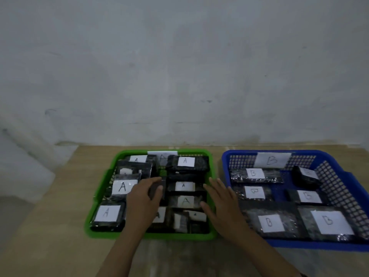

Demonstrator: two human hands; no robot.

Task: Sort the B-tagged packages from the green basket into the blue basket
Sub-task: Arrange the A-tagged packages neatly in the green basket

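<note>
Over the green basket, the left hand is curling round a dark package. The right hand is hovering flat-fingered at that basket's right rim, the blue basket sitting just beyond.

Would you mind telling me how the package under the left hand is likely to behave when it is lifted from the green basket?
The package looks flat and wrapped in glossy dark plastic, so it may feel slippery. Its block shape suggests it won't roll. The left hand curls over it alone, so it is probably light.
</note>
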